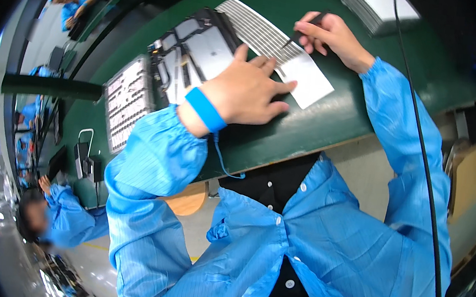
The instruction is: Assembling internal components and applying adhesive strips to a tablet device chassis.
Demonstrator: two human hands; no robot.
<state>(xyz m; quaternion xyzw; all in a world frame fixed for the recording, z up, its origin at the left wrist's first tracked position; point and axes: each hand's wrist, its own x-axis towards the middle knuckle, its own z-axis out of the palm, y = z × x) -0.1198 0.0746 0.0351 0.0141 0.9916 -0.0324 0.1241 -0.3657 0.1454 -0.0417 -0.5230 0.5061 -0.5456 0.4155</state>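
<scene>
A white sheet (pixel 309 85) with rows of thin grey strips lies on the green table. My left hand (pixel 245 90) is spread flat with its fingers apart, fingertips resting on the sheet's left edge. A blue wrist strap (pixel 205 110) with a coiled cord circles that wrist. Above the sheet, my right hand (pixel 334 35) is closed around slim black tweezers (pixel 292 39), their tip pointing down at the strips. Left of the sheet sits an opened electronic device (pixel 205 49) with silver and black parts; my left hand hides its near corner.
A clear tray (pixel 130 99) of small parts in rows stands at the left. A stack of white sheets (pixel 374 12) lies at the far right. One black cable (pixel 420 121) hangs down the right side. Another person in blue (pixel 71 215) sits at the lower left.
</scene>
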